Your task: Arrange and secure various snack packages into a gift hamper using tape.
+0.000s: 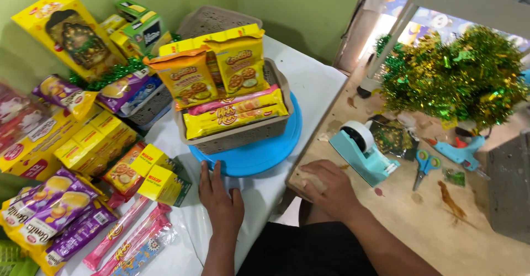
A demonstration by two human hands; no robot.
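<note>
My left hand [220, 197] lies flat on the white table cover, fingers together, its fingertips touching the front edge of a round blue plate [259, 154]. On that plate stands a brown plastic basket [234, 135] filled with yellow and orange biscuit packs [212, 74] and long wafer packs. My right hand [327, 187] rests palm down on the near corner of a wooden board [397, 210], holding nothing. A light blue tape dispenser [364, 152] sits just right of that hand.
Snack packs crowd the left: purple packs [52, 210], yellow boxes [157, 179], pink wafer sticks [130, 237], a tall yellow box [72, 30]. A second basket [149, 110] stands behind. On the board lie blue scissors [423, 165], a blue glue gun [458, 152] and green-gold tinsel [452, 77].
</note>
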